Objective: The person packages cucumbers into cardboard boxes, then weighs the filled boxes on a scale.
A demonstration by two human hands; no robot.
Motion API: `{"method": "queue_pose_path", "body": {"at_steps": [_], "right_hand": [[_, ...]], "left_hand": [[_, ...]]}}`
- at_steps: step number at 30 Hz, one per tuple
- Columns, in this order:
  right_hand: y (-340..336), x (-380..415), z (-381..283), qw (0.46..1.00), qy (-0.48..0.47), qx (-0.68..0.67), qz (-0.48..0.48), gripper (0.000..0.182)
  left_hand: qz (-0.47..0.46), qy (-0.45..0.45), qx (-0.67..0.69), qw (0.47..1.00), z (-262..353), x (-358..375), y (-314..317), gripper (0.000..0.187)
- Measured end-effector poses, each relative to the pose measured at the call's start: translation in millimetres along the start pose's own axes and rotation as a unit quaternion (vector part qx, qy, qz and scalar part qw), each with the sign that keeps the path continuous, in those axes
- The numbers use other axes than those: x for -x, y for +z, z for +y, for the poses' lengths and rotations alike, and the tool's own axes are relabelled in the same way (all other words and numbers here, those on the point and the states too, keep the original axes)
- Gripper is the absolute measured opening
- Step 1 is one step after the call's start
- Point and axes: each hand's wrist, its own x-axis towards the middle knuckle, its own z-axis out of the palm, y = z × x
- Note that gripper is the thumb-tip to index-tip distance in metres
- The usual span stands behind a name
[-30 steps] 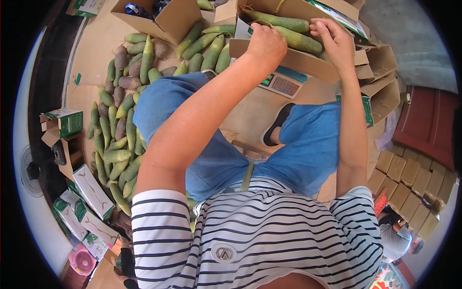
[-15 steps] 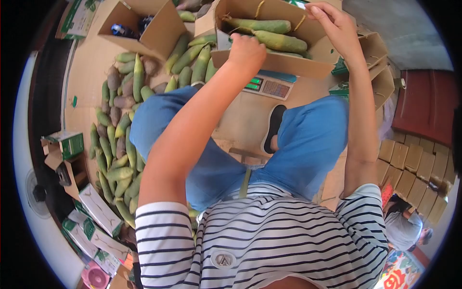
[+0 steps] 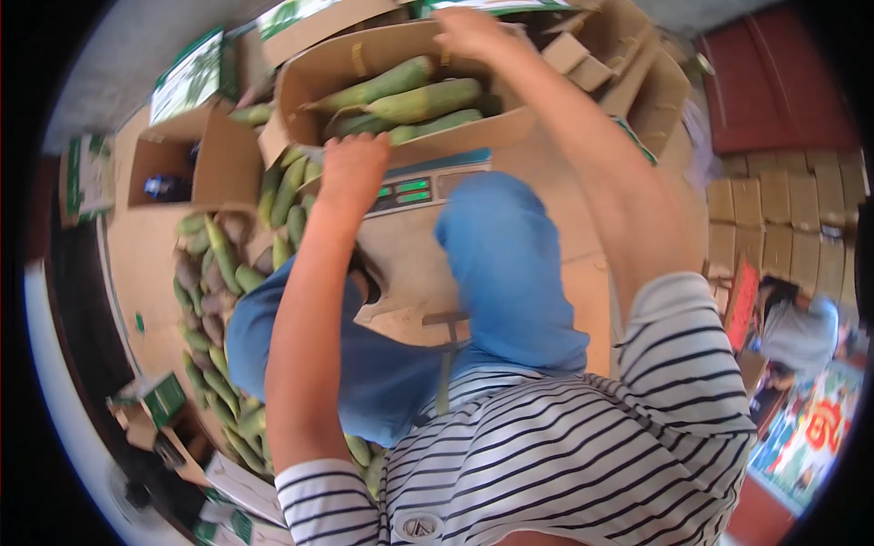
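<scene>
A cardboard box (image 3: 505, 129) holding several long green radishes (image 3: 428, 100) sits over a scale (image 3: 446, 187) with lit green digits. My left hand (image 3: 355, 168) is closed over the box's near left edge, fingers curled inward. At the far right side, my right hand (image 3: 469, 35) is closed on the box's upper edge; its fingertips are partly hidden and blurred. Yellow cord handles (image 3: 358, 60) show on the inner far wall.
A pile of green and purplish radishes (image 3: 218, 255) lies to the left. An open carton (image 3: 232, 164) with dark blue objects stands beside it. More open cartons (image 3: 660, 100) are at the right. A person (image 3: 797, 332) is at the far right, near stacked boxes (image 3: 774, 209).
My right hand, earlier raised with fingers pinched near the box's right end, now grips the box edge. My left hand stays on the near edge. The view has turned, shifting the box leftward.
</scene>
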Motion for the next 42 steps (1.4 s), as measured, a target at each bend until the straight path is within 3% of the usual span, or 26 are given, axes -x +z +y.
{"method": "queue_pose_path", "body": {"at_steps": [2, 3, 5, 11, 16, 19, 21, 23, 26, 28, 30, 31, 32, 34, 37, 40, 42], "right_hand": [[-9, 0, -13, 0.996, 0.067, 0.005, -0.064, 0.038], [-11, -4, -14, 0.994, 0.072, 0.008, -0.086, 0.03], [-18, -3, -21, 0.992, 0.037, 0.042, -0.113, 0.029], [-23, 26, -11, 0.991, -0.106, 0.064, -0.054, 0.025], [-49, 121, 35, 0.995, -0.085, 0.016, -0.041, 0.027], [-49, 214, 76, 1.0, 0.008, -0.016, -0.014, 0.03], [-42, 287, 99, 0.994, 0.101, -0.013, -0.035, 0.032], [-25, 371, 115, 0.987, 0.14, -0.075, 0.024, 0.033], [-6, 499, 123, 0.95, 0.275, -0.141, 0.035, 0.026], [19, 588, 130, 0.917, 0.372, -0.141, 0.016, 0.025], [56, 674, 125, 0.898, 0.434, -0.076, -0.001, 0.026], [56, 717, 113, 0.844, 0.52, -0.122, 0.047, 0.028], [61, 749, 103, 0.777, 0.598, -0.171, 0.097, 0.029], [65, 780, 96, 0.741, 0.669, -0.057, 0.016, 0.031], [73, 818, 98, 0.682, 0.729, -0.064, -0.011, 0.037], [47, 821, 131, 0.574, 0.759, -0.224, -0.209, 0.035], [36, 803, 157, 0.74, 0.644, 0.082, -0.174, 0.031]], "left_hand": [[0.0, 0.015, 0.002, 1.0, -1, -3, -1, 0.011], [-0.006, 0.023, 0.009, 1.0, -1, -3, -2, 0.011], [-0.014, 0.032, 0.014, 0.999, 0, -6, -5, 0.011], [-0.037, 0.063, 0.0, 0.997, 9, -12, -15, 0.009], [-0.034, 0.202, -0.014, 0.979, 63, -18, -42, 0.007], [0.01, 0.279, -0.042, 0.959, 110, -23, -64, 0.004], [-0.009, 0.329, -0.035, 0.944, 147, -25, -65, 0.004], [-0.017, 0.381, -0.006, 0.924, 189, -29, -57, 0.003], [-0.023, 0.454, 0.017, 0.89, 261, -33, -30, 0.005], [0.055, 0.468, 0.095, 0.877, 296, -28, -24, 0.007], [0.12, 0.457, 0.151, 0.868, 306, -26, -63, 0.01], [0.15, 0.449, 0.176, 0.863, 304, -24, -90, 0.012], [0.116, 0.424, 0.194, 0.877, 289, -25, -115, 0.014], [0.078, 0.365, 0.227, 0.9, 247, -24, -142, 0.016], [0.062, 0.287, 0.235, 0.927, 204, -12, -157, 0.017], [0.071, 0.226, 0.237, 0.942, 166, 3, -152, 0.017], [0.07, 0.166, 0.283, 0.942, 142, 0, -138, 0.018]]}}
